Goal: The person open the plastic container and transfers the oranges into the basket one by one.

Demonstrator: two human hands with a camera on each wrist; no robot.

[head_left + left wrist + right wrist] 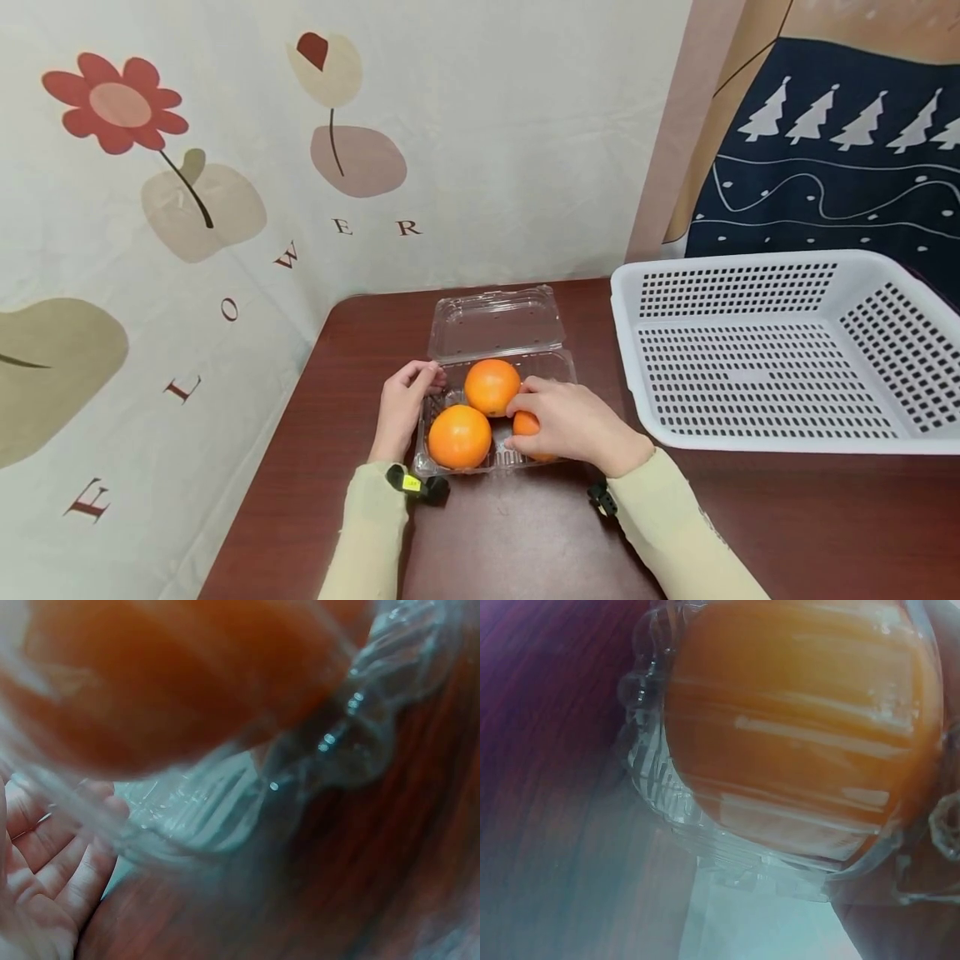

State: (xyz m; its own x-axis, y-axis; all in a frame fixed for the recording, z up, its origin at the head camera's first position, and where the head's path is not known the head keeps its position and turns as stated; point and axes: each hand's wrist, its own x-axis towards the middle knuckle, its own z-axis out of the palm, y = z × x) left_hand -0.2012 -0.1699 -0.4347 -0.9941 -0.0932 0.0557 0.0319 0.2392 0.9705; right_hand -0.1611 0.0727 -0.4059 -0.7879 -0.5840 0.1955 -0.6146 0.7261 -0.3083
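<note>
A clear plastic clamshell container (498,472) lies on the table with its lid (497,321) folded back toward the wall. Two oranges sit inside: one orange (460,437) at the front left, another orange (492,387) farther back. My right hand (573,421) grips a third orange (527,423) at the front right of the container, fingers curled over it and covering much of it. At the left rim, my left hand (405,404) holds the container by its back corner. The right wrist view shows an orange (802,712) through the ribbed plastic wall.
A large white perforated basket (637,375) stands to the right on the dark red-brown table (517,542). Behind and to the left hangs a pale cloth (510,125) printed with flowers and letters. A dark cloth with white trees (817,192) hangs behind the basket.
</note>
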